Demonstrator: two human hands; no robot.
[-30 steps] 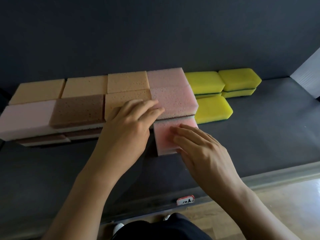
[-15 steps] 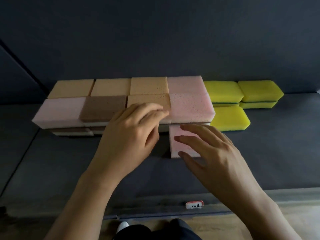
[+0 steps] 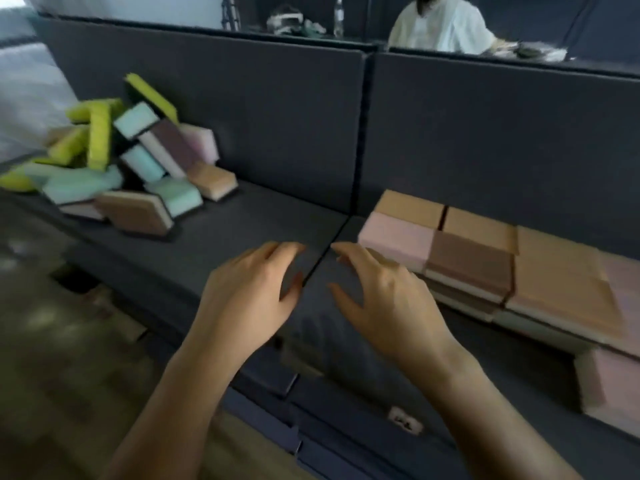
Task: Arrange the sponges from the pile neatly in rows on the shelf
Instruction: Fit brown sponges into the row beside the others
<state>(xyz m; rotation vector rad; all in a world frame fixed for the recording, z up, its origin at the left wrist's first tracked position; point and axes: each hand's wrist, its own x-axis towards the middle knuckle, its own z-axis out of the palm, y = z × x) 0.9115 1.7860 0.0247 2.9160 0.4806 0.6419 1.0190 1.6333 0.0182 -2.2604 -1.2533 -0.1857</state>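
A loose pile of sponges (image 3: 131, 168), yellow, mint, brown, pink and tan, lies at the far left of the dark shelf (image 3: 249, 230). On the right, tan, pink and brown sponges stand in neat stacked rows (image 3: 485, 258), and one pink sponge (image 3: 613, 386) lies alone in front of them at the right edge. My left hand (image 3: 249, 296) and my right hand (image 3: 384, 296) hover side by side over the bare middle of the shelf, fingers loosely curved, holding nothing. The picture is blurred by motion.
Dark padded panels (image 3: 485, 133) form the shelf's back wall. Behind them a person in a white shirt (image 3: 440, 26) sits by a bottle (image 3: 337, 15). A small white label (image 3: 405, 419) marks the shelf's front edge. Wooden floor (image 3: 69, 375) lies at the lower left.
My view has swung left, bringing the pile into sight. Both hands have left the pink sponge and the rows and now hover empty over the shelf's middle.
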